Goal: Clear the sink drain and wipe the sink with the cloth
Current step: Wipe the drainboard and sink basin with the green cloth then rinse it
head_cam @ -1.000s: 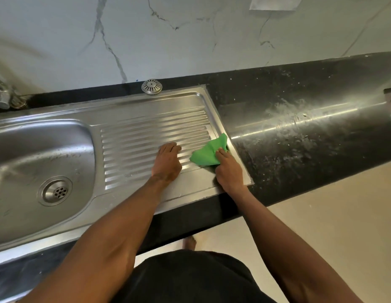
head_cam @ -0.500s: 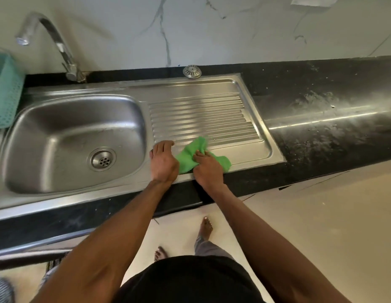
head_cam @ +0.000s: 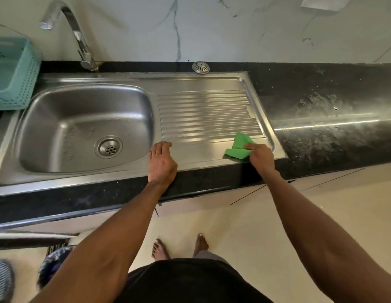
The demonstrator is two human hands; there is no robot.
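Note:
A steel sink [head_cam: 58, 119] with a round drain [head_cam: 108, 147] fills the left half; its ribbed drainboard [head_cam: 207, 114] runs to the right. My right hand [head_cam: 261, 156] is shut on a green cloth [head_cam: 238, 147] pressed flat on the drainboard's front right corner. My left hand [head_cam: 161, 162] rests palm down on the sink's front rim between basin and drainboard, fingers together, holding nothing. A loose metal drain strainer [head_cam: 200, 67] lies on the black counter behind the drainboard.
A curved tap [head_cam: 78, 38] stands behind the basin. A teal plastic basket [head_cam: 13, 73] sits at the far left. The black counter [head_cam: 332, 119] to the right is streaked with whitish residue. My bare feet show on the tiled floor below.
My right hand has slid the green cloth rightward along the drainboard's front edge, away from my left hand. The left hand stayed on the rim. The view has shifted left since a second ago.

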